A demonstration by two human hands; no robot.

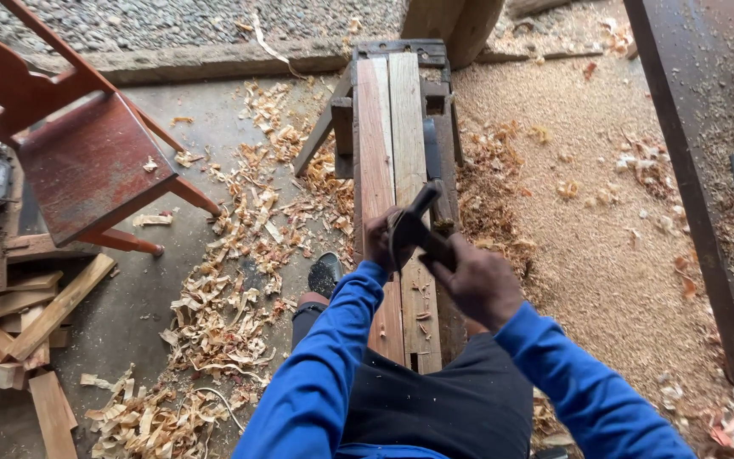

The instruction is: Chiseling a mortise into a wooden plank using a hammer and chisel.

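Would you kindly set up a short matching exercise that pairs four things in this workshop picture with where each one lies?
Things:
1. red chair
2. wood shavings
3. dark hand tool
4. offcut planks

Places:
A. held by both hands over the long boards
B. stacked at the lower left
C. upper left, on the concrete floor
D. scattered on the floor left of the boards

Pairs: 1-C, 2-D, 3-A, 4-B. The left hand and right hand both grip the tool.

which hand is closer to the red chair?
Left. The left hand grips the tool on the planks, on the side toward the red chair; the right hand sits farther away.
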